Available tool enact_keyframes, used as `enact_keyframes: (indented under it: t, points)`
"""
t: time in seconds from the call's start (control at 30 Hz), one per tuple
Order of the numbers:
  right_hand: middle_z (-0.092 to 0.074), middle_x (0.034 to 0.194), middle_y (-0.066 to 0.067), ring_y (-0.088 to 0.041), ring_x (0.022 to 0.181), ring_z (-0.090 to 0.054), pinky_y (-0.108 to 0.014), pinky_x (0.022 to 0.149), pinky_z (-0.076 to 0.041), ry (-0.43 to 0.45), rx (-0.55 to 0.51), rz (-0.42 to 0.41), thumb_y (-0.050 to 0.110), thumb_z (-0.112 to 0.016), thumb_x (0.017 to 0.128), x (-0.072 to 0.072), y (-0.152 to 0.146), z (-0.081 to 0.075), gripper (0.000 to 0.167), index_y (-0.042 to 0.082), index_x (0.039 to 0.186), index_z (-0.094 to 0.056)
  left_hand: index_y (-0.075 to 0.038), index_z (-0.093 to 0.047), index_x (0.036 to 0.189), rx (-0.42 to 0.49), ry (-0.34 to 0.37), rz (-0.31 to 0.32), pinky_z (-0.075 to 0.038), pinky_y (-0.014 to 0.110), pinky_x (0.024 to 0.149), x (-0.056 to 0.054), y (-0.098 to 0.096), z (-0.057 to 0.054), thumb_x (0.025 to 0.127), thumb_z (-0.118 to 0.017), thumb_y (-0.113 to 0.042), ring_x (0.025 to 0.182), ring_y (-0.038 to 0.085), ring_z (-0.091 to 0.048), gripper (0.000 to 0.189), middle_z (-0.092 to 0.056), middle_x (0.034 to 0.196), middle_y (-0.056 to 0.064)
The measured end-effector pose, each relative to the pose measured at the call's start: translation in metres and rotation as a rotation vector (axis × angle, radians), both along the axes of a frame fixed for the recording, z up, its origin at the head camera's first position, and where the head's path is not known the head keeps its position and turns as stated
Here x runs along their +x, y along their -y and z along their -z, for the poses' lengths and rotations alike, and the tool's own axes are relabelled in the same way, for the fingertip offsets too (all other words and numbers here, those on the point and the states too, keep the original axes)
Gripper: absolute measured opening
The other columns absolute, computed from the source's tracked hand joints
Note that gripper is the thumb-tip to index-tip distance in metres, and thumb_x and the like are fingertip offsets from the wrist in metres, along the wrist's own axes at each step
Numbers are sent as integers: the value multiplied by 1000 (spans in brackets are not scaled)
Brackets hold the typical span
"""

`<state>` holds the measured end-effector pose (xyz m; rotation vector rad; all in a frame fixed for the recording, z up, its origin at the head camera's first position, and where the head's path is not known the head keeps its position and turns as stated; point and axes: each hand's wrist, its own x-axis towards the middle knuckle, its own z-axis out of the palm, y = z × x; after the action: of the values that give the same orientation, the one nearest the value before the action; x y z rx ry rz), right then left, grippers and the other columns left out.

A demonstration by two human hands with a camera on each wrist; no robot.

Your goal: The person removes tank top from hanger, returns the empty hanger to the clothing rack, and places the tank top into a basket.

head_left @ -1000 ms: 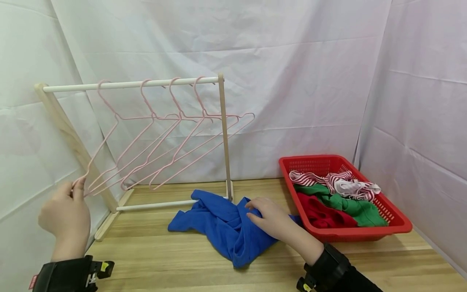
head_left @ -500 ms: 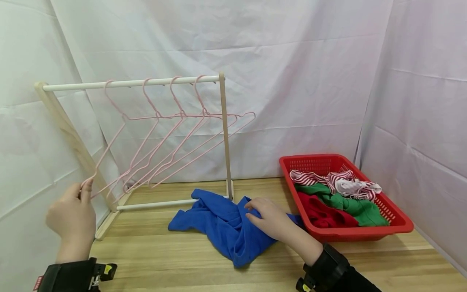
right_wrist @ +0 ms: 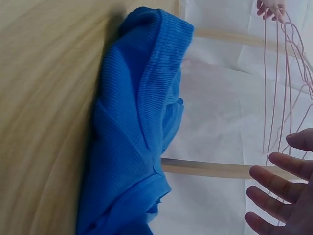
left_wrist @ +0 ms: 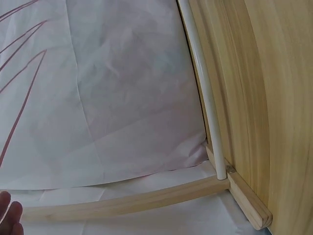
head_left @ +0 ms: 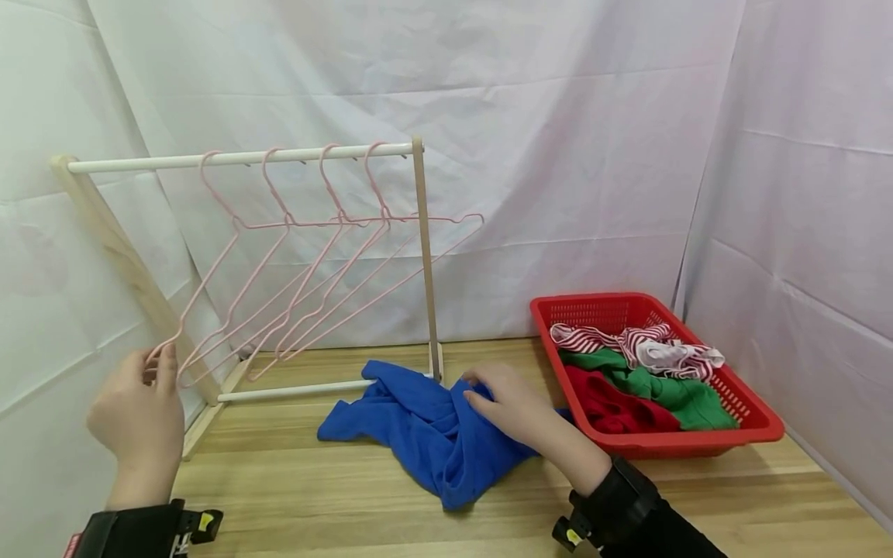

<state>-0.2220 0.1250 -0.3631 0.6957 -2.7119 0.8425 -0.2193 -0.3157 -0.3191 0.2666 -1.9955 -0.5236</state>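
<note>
My left hand point(head_left: 139, 411) pinches the lower left corner of the leftmost pink clothes hanger point(head_left: 237, 223), which is hooked over the rack's white top rail point(head_left: 240, 159). Several more pink hangers hang to its right. My right hand point(head_left: 512, 411) hovers over a crumpled blue garment point(head_left: 418, 434) on the table. In the right wrist view, the fingers point(right_wrist: 279, 183) are spread and apart from the ribbed blue garment point(right_wrist: 132, 112). Only a few left fingertips point(left_wrist: 12, 215) show in the left wrist view, and the grip is cut off there.
The wooden rack's right post point(head_left: 427, 263) stands behind the blue garment. A red basket point(head_left: 670, 446) at the right holds green, red and striped clothes. White curtains point(head_left: 572, 194) enclose the wooden table point(head_left: 314, 488).
My left hand has shifted slightly right with the hanger corner, and its hook has slid right along the rail. The other hangers swing. The right hand stays almost still over the garment.
</note>
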Motion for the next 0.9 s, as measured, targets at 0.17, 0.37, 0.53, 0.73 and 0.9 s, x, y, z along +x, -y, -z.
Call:
enact_keyframes:
  t: [0.17,0.37,0.53,0.73,0.9]
  points:
    - [-64,116,-1,-20,111,-56,-43,93,-47,19,10,28,27,-61,97,0,1,-3,24,15,117,-66,3,-66,113,-15,-94,36,-32,39,65,3,-1,-1,101,-54,-28,90,42,-61,35,-68,103,23]
    - [-64,115,1,-19,111,-56,-43,94,-47,27,-6,50,26,-63,96,0,3,-5,23,16,116,-67,0,-70,110,-87,-194,20,-36,32,71,4,-5,-5,99,-59,-23,93,42,-63,27,-69,107,18]
    - [-64,115,0,-19,110,-57,-43,94,-47,17,-3,46,24,-63,96,0,3,-3,22,16,115,-67,-1,-72,103,-144,-350,59,-43,30,82,4,-13,-9,98,-57,-20,89,42,-63,25,-71,104,14]
    - [-64,117,-1,-20,113,-56,-43,96,-45,21,1,42,23,-63,96,1,3,-1,25,13,118,-66,2,-73,93,-179,-517,108,-45,27,79,5,-28,-17,94,-56,-22,80,44,-63,29,-72,97,14]
    - [-63,119,-1,-21,116,-55,-44,98,-44,33,9,47,25,-62,96,1,3,0,27,14,120,-66,3,-71,84,-225,-646,187,-41,54,62,11,-50,-28,91,-57,-27,73,46,-61,35,-72,88,17]
